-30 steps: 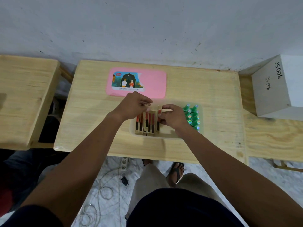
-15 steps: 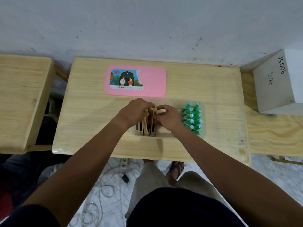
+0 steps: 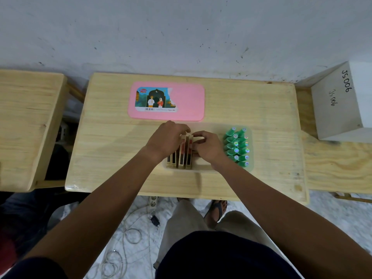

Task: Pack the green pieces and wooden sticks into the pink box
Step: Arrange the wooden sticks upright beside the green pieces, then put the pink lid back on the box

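Item 1, floor, nearest: loose cables (image 3: pixel 128 234) and a sandalled foot (image 3: pixel 218 208) below the table edge.

Item 2, wooden table (image 3: pixel 112 137): carries all the task pieces.

Item 3, open box tray (image 3: pixel 201 170): pale and translucent, resting on the table's near-centre. It holds items 4 and 5.

Item 4, wooden sticks (image 3: pixel 182 156): in the left part of the tray, standing on edge side by side, with dark and red faces showing between pale wood edges. Their near ends are uncovered; their far ends are under both hands.

Item 5, green pieces (image 3: pixel 237 147): in the right part of the tray, packed in two close rows with small round stickers on their tips. No hand touches them.

Item 6, left hand (image 3: pixel 168 138): fingers curled down over the far ends of the left sticks, gripping them, knuckles up.

Item 7, right hand (image 3: pixel 209 146): thumb and curled fingers pinch the far end of the rightmost sticks. Its fingertips nearly meet those of the left hand.

Item 8, pink lid (image 3: pixel 167 101): flat on the table just beyond the hands, picture label up, apart from the tray.

Item 9, white block (image 3: pixel 342 109): far right, marked "JS006".
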Demonstrator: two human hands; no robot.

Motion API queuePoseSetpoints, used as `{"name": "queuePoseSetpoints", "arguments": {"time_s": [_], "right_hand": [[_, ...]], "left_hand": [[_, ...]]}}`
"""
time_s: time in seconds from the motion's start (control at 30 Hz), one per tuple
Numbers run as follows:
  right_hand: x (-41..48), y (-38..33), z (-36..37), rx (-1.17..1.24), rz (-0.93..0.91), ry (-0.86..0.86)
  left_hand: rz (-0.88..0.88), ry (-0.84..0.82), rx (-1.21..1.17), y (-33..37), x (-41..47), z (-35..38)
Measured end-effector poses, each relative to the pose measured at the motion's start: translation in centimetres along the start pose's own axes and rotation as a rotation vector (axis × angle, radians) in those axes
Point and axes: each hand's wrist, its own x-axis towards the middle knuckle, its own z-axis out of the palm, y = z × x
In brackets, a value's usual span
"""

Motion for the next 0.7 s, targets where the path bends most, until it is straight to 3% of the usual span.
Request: {"name": "queuePoseSetpoints", "arguments": {"time_s": [0.3,0.53,0.7], "right_hand": [[-0.3,-0.8,0.8,-0.135,-0.087,0.04],[-0.8,-1.2,1.0,-0.371,-0.223,0.134],[-1.0,-3.7,-0.8,-0.252,-0.343,0.273]], "left_hand": [[0.084,0.091,0.453,-0.1,-0.6,0.9],[0.113,0.132,0.484,-1.4,-1.2,1.0],[0.151,0.297,0.424,-1.5,-1.3,0.3]]}}
